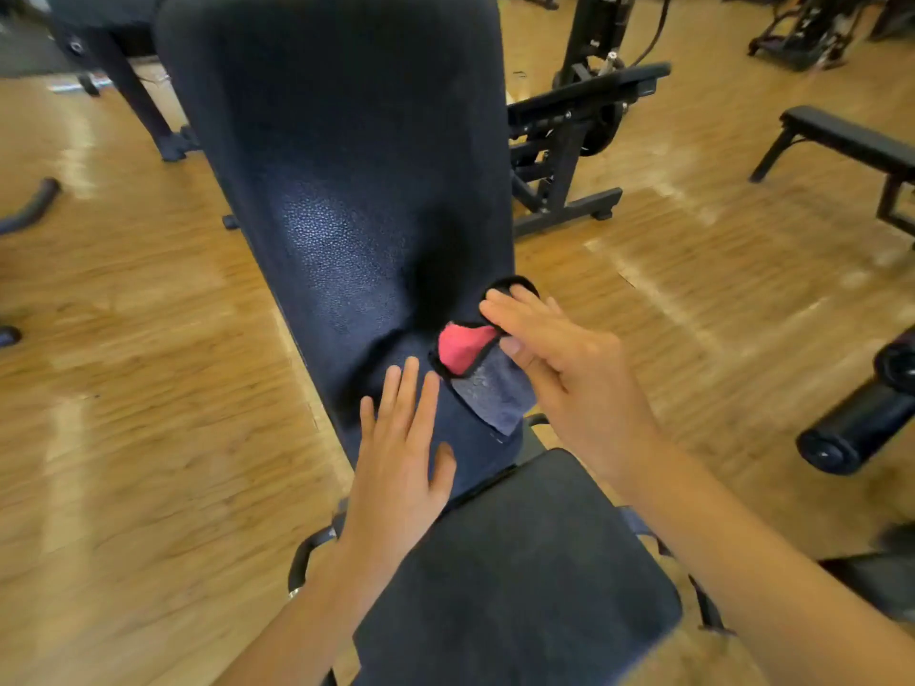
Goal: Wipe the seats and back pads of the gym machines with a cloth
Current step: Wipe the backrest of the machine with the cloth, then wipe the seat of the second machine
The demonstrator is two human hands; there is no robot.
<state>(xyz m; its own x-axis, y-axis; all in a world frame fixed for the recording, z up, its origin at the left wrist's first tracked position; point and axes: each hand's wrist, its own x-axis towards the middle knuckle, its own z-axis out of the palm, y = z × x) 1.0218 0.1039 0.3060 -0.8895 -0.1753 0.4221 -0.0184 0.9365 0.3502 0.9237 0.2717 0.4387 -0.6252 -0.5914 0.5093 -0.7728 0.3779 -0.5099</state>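
While the wood floor [148,339] fills most of the view, the landmark here is the long dark back pad [346,190] of an adjustable bench, sloping away from the camera. Just below its lower end lies the bench's seat pad [520,561], nearest the viewer. To the right of the back pad stand another black machine frame [569,156], a flat bench [841,136] and, lower down, a pair of foam rollers [861,428]; all are well apart from it.

The left hand [401,453] lies flat on the lower left part of the back pad, fingers straight and slightly spread, bracing. The right hand [559,368] is at the pad's lower right edge, its fingers and thumb pinching the cloth [482,373], a folded grey and pink microfibre with black trim that rests against the pad there.

In my judgement the wipe is at the pad's bottom corner. To do it well, the cloth should be opened flatter under the palm, since a bunched pinch covers little. Long overlapping strokes would suit, along with attention to the side edges and the crease where back pad meets seat pad.
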